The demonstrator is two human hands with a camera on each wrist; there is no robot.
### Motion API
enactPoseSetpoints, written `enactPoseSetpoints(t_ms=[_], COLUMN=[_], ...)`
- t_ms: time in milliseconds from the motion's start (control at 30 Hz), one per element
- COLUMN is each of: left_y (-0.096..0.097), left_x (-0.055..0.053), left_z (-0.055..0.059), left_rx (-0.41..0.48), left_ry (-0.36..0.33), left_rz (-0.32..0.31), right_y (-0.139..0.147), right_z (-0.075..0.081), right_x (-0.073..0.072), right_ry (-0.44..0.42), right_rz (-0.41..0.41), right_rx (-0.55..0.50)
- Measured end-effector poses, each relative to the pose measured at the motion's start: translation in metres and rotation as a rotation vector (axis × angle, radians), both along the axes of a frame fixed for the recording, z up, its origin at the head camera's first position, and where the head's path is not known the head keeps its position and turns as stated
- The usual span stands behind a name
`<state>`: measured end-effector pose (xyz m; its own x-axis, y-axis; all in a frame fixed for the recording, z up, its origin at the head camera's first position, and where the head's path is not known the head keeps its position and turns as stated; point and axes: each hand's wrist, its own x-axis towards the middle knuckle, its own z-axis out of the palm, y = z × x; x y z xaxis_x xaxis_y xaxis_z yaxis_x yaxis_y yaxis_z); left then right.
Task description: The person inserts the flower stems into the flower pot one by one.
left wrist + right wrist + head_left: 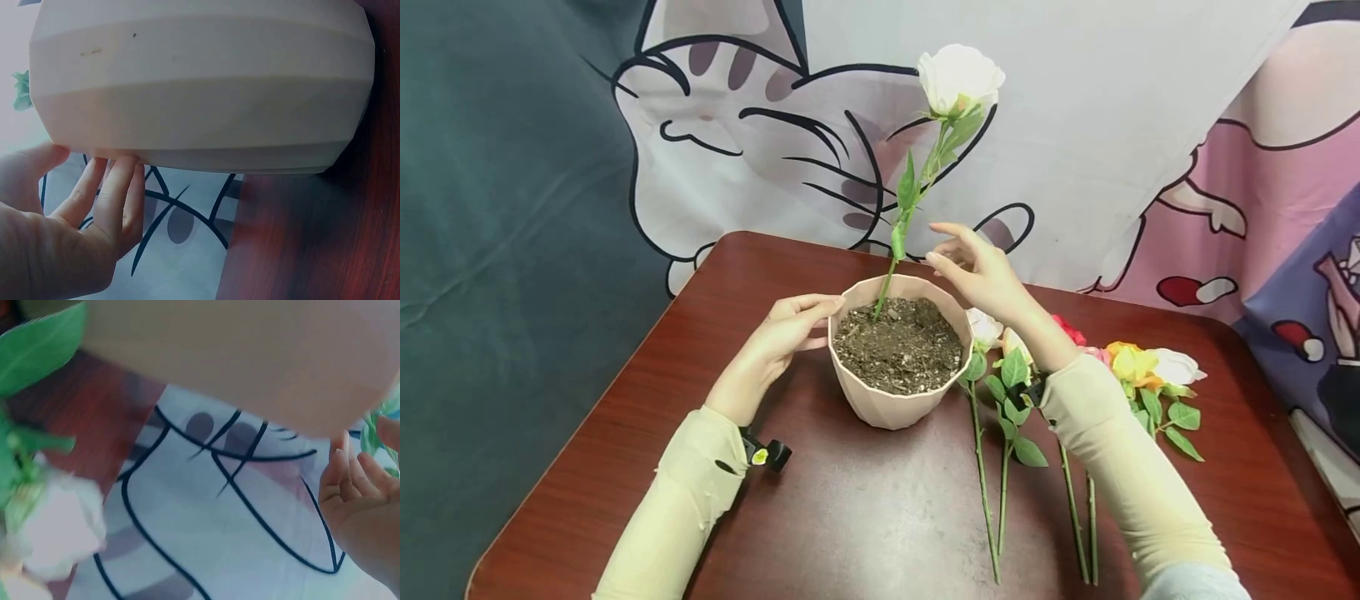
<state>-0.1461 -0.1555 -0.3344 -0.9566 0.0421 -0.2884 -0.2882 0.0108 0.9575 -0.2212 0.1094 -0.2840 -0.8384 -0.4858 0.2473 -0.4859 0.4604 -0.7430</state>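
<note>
Pot pinched at rim by left hand, right hand raised beside rose, thumb and fingers apart

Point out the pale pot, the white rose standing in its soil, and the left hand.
Pale pot (891, 408): head view, on its front outer wall.
White rose (961, 79): head view, on the bloom.
Left hand (778, 332): head view, on the middle of the hand, behind the fingers.

The head view looks forward and down onto the table. Wrist views face the pot closely from either side; all views share the printed backdrop.
</note>
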Motion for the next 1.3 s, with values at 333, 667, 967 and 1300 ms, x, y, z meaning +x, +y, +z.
enactPoseSetpoints(t_ms=[333,667,967,1300], left_y=[0.003,0.002,0.001,-0.001], left_x=[-0.002,-0.004,-0.008,-0.010], left_z=[-0.002,-0.005,-0.004,-0.006], left_rx=[-0.001,0.018,0.038,0.035], left_ry=[0.011,-0.003,0.012,-0.006], left_rz=[-0.008,-0.026,-0.031,-0.032], right_y=[0.057,0.096,0.101,0.096], right_z=[-0.010,-0.033,-0.063,-0.097], right_x=[0.016,0.040,0.065,0.114], right_ry=[0.030,0.110,0.035,-0.165], right_rz=[-0.060,-0.090,-0.030,0.097], right_rx=[0.064,0.159,0.202,0.348])
